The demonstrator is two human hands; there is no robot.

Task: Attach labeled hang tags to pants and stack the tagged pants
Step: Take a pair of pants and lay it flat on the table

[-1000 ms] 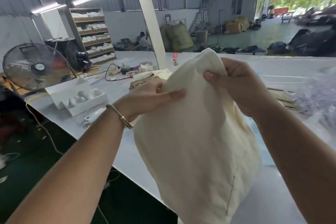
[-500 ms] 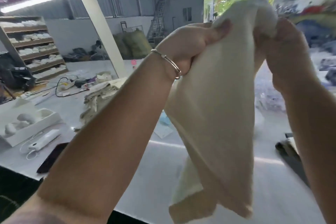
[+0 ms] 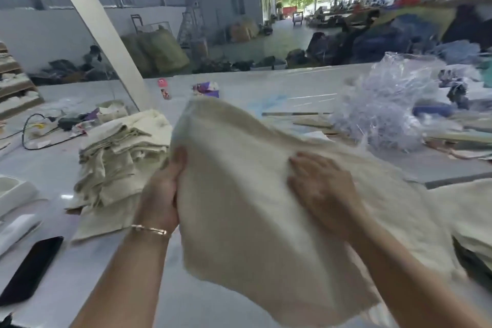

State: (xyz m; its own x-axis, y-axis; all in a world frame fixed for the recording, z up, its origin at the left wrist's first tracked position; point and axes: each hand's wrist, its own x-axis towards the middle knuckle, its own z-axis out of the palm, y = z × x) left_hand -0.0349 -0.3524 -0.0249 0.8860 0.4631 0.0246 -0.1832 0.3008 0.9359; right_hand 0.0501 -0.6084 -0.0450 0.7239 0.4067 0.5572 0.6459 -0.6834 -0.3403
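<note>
Head view: left hand [image 3: 162, 194] gripped the cream woven pants [image 3: 247, 208], right hand [image 3: 319, 189] lay flat; best lowered squarely onto the folded cream stack [image 3: 119, 152].

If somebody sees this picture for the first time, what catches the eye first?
A cream garment fills the centre, gripped at its edge by the left hand, the right hand on top. Left of it stands a stack of folded pants; far right, crumpled clear plastic.
</note>
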